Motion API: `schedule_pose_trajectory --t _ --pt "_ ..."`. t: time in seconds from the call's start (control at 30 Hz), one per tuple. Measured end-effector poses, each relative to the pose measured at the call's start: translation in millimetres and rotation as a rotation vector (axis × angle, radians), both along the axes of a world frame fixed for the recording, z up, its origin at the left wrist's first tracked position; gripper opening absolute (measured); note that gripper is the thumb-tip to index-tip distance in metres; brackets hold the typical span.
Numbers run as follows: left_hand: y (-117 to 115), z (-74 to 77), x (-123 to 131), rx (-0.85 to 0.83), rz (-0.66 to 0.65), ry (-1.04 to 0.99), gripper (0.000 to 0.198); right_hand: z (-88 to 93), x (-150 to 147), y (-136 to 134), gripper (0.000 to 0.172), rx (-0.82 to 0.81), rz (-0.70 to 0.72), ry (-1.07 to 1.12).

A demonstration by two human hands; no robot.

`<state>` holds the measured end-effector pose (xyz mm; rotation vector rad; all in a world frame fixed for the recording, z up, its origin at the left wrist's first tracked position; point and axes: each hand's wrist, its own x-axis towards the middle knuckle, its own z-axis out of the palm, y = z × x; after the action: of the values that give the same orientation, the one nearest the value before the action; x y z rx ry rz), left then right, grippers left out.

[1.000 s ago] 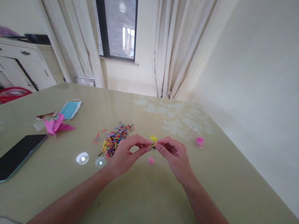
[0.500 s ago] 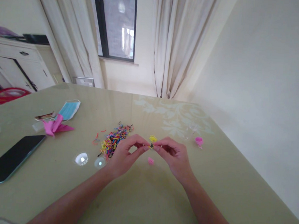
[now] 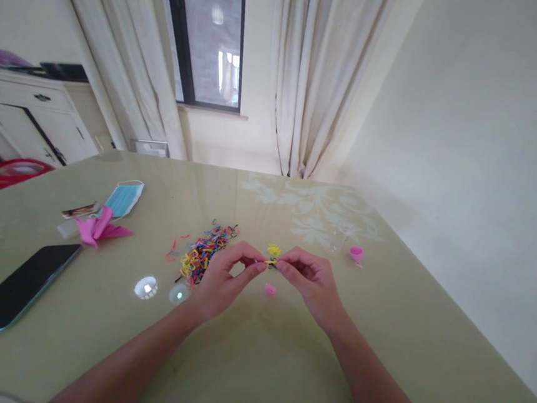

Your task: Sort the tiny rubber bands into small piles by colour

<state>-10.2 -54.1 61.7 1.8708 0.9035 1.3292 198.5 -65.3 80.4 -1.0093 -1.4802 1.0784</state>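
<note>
Between my two hands a small yellow rubber band [image 3: 270, 262] is drawn straight, pinched at both ends. My left hand [image 3: 231, 276] closes thumb and forefinger on its left end, and my right hand [image 3: 311, 283] does the same on the right. Some dark bands [image 3: 271, 266] show right at the fingertips; whether they are joined to the yellow one I cannot tell. Just beyond the fingers lies a little heap of yellow bands [image 3: 273, 250]. A small pink piece [image 3: 270, 289] rests on the table on the near side. Left of my left hand spreads a pile of multicoloured rubber bands [image 3: 205, 252].
On the left of the table [image 3: 245, 362] lie a dark tablet-like device [image 3: 19, 286], a pink folded paper bird [image 3: 101, 227] and a blue face mask [image 3: 124, 199]. Two clear round domes [image 3: 146, 287] sit before the pile. A small pink cup [image 3: 356, 254] is at right.
The yellow band now shows stretched straight between my fingertips, where a small dark and yellow bunch showed before. My hands have hardly moved.
</note>
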Motion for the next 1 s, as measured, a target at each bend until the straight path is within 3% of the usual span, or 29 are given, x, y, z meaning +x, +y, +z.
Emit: schedule_pose_trajectory --t 0.13,0.23,0.37,0.47,0.57,0.67,1.0 --pt "2.8 -0.2 -2.6 0.015 -0.005 0.028 0.019 0.2 0.7 1.3 0.028 0.009 -0.021 0.011" --pt "14.1 -1.7 -10.4 0.033 0.081 0.12 0.022 -2.8 6.4 7.0 0.028 0.005 -0.092 0.015" --pt "35.5 -14.2 -28.1 0.104 0.336 0.517 0.02 -16.7 20.8 24.6 0.03 0.032 -0.253 -0.074" --pt "44.9 -28.5 -38.5 0.094 0.461 0.839 0.023 -31.7 27.1 40.4 0.029 0.138 -0.34 -0.268" --pt "47.4 -37.7 -41.8 0.071 0.455 0.979 0.023 -44.5 23.1 53.1 0.021 0.222 -0.368 -0.497" --pt "48.1 -39.3 -40.6 0.073 0.425 0.977 0.019 -52.3 13.6 61.4 0.015 0.187 -0.348 -0.656" --pt "48.9 -37.6 -37.7 0.128 0.404 1.056 0.023 -52.3 12.8 59.4 0.022 0.181 -0.404 -0.792"
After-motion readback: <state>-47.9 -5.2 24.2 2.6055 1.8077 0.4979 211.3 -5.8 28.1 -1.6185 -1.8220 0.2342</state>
